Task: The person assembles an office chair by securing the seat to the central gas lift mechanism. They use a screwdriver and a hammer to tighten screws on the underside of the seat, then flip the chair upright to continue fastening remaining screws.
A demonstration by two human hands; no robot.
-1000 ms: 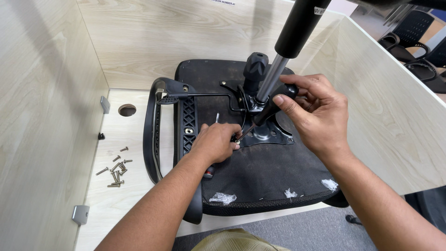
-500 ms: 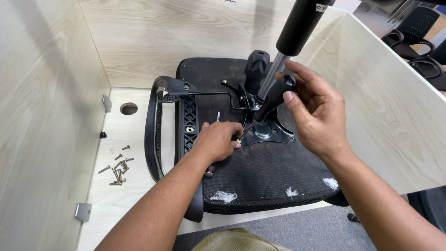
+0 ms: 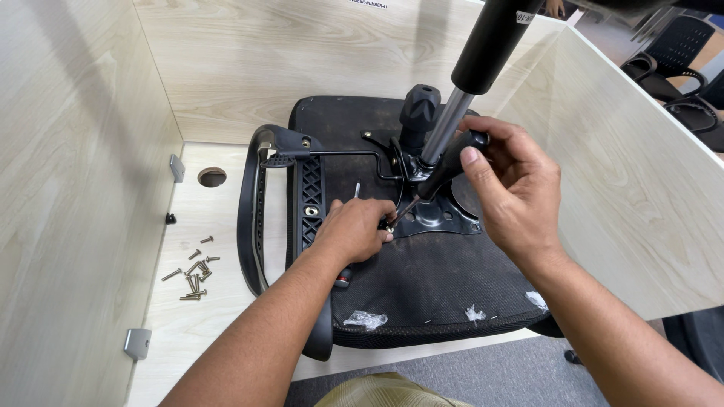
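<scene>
2 bare hands are working over an upturned office chair seat (image 3: 422, 294) that is lying on a pale wooden desk (image 3: 219, 316) walled by light wood panels. In the head view, the right hand (image 3: 513, 196) is wrapping its fingers around the black handle of a screwdriver (image 3: 445, 169), thumb pressing on top, and the tool is slanting down to the left toward the black metal mounting plate (image 3: 437, 215) at the middle of the seat. The left hand (image 3: 358, 230) is resting on the seat fabric just left of that plate, its fingertips pinching together at the screwdriver's tip; whether a screw is sitting between them I cannot tell. A chrome gas cylinder (image 3: 449, 124) with a black sleeve is rising from the plate toward the camera, just beside the right hand. A black armrest (image 3: 260, 218) is curving along the seat's left edge. Well apart, on the desk's left side, a small heap of loose screws (image 3: 192, 275) is lying near a round cable hole (image 3: 212, 177) farther back.
</scene>
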